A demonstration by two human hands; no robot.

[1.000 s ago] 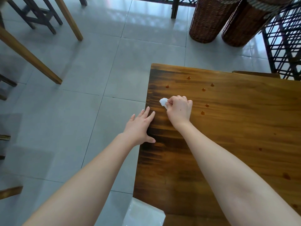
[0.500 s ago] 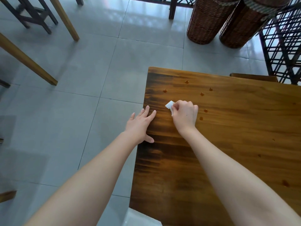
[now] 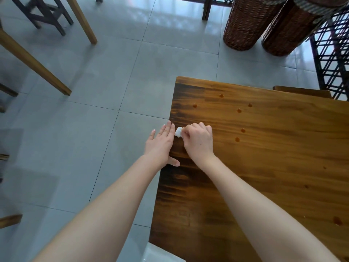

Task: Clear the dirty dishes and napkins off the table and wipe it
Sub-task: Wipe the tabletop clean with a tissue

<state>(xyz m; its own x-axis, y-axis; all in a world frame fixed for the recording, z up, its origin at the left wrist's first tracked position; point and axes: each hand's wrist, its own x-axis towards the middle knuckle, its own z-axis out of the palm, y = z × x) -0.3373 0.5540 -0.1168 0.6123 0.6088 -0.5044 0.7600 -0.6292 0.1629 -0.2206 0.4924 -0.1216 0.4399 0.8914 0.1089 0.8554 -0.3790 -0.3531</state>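
Observation:
A brown wooden table (image 3: 273,167) fills the right half of the head view. My right hand (image 3: 198,142) grips a small crumpled white napkin (image 3: 178,132) and presses it onto the tabletop near the left edge. My left hand (image 3: 160,144) lies flat with straight fingers at that left edge, its thumb on the wood, right beside the napkin. Several small reddish-brown sauce drops (image 3: 239,110) dot the wood beyond and to the right of my right hand, with another drop (image 3: 337,221) at the far right.
Grey tiled floor (image 3: 85,120) lies left of the table. Two wicker baskets (image 3: 249,25) stand beyond it, a dark lattice rack (image 3: 332,59) at the right. Light wooden table legs (image 3: 34,61) and a dark stool (image 3: 43,14) are at the upper left. A chair back (image 3: 302,90) touches the far edge.
My right hand has slid the napkin leftward toward the table's left edge. My left hand moved forward along that edge until its fingers reached the napkin.

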